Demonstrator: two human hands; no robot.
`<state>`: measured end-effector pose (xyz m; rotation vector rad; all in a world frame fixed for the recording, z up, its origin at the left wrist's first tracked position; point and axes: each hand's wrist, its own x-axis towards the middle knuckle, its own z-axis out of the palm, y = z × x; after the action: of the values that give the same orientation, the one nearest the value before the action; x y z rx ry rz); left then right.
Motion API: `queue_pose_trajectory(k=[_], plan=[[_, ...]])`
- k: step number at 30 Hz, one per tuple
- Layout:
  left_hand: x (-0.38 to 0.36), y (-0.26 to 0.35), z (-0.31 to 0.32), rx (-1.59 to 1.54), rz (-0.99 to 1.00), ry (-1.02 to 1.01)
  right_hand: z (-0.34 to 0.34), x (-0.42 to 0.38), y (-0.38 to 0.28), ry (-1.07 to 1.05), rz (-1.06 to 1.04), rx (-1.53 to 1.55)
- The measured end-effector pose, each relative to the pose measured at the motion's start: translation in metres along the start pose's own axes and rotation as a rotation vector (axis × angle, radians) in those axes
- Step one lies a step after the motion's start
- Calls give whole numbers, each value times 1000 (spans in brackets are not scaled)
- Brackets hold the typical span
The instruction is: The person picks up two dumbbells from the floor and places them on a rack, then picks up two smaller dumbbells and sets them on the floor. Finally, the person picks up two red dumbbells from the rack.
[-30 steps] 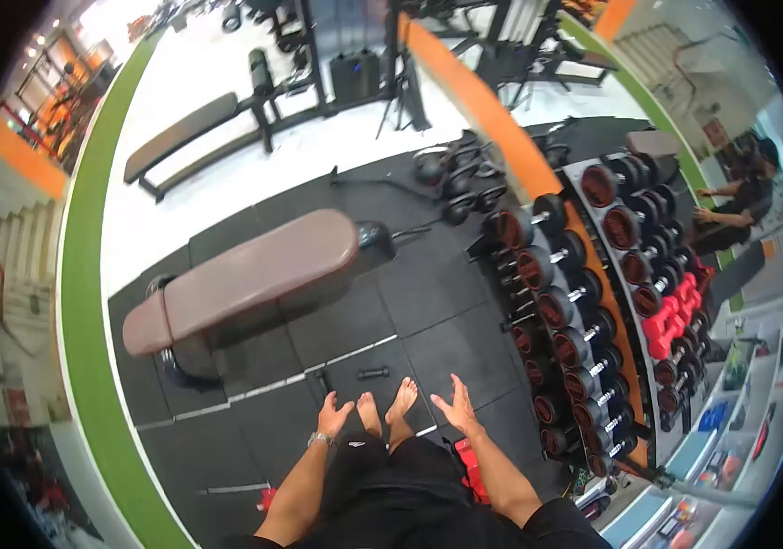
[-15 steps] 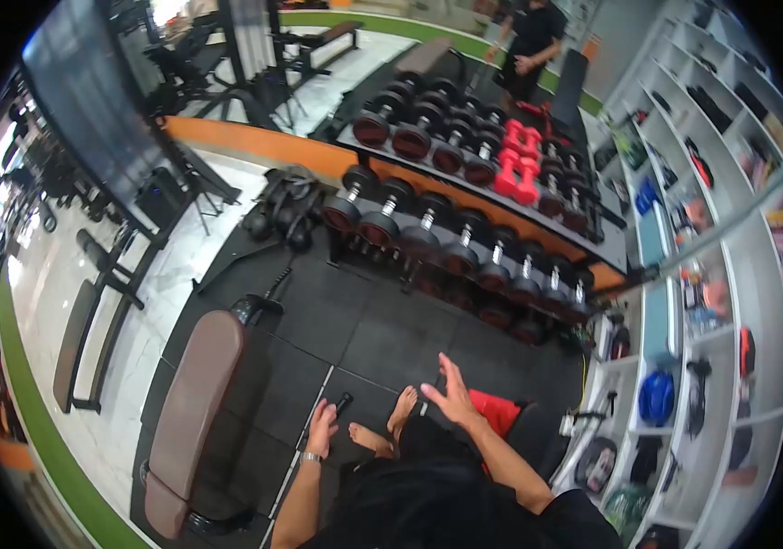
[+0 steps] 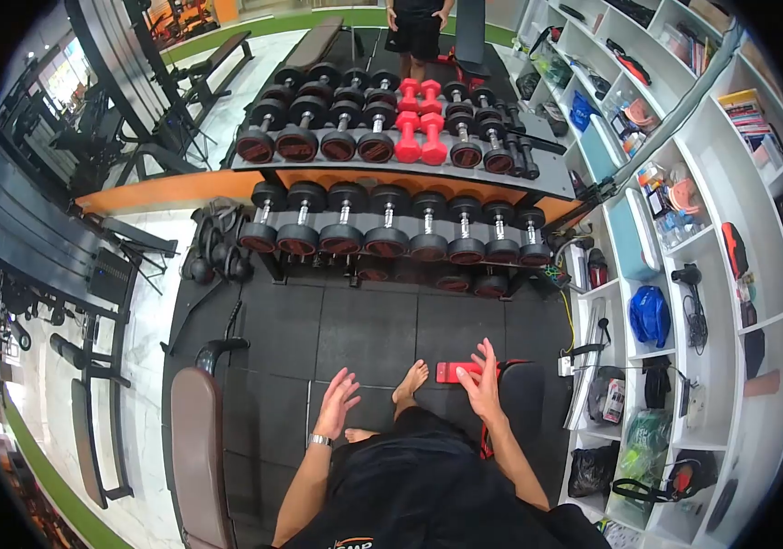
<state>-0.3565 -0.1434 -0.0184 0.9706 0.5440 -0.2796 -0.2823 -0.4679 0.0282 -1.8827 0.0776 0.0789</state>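
Red bar-shaped piece (image 3: 449, 372) sits low over the dark floor (image 3: 364, 329), just beyond my right hand (image 3: 482, 393). Long axis: left to right; right end hidden behind that hand. Join with black pad (image 3: 524, 403): cannot tell. Left hand (image 3: 332, 412) and right both empty, fingers loosely spread. Left foot (image 3: 358, 435) partly covered.

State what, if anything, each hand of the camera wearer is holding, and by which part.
Nothing is held: the left hand and the right hand are both open and empty.
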Motion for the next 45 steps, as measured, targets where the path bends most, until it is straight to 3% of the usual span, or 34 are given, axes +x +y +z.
queue_pose_trajectory(k=[10, 17, 22, 26, 33, 39, 45], plan=[[110, 74, 168, 193, 42, -350, -58, 86, -22, 63, -79, 95], [165, 79, 268, 253, 19, -625, -96, 93, -26, 129, -56, 162], [191, 54, 305, 240, -95, -742, -109, 107, -17, 219, 3, 254], [226, 60, 325, 246, -233, -797, -111, 137, -8, 267, 54, 305], [329, 106, 378, 230, -171, -815, -123, 234, -21, 290, 55, 246], [394, 159, 408, 213, -168, -797, -150, 323, -57, 243, 12, -39], [453, 166, 414, 165, -202, -739, -194, 383, -64, 402, 16, -35]])
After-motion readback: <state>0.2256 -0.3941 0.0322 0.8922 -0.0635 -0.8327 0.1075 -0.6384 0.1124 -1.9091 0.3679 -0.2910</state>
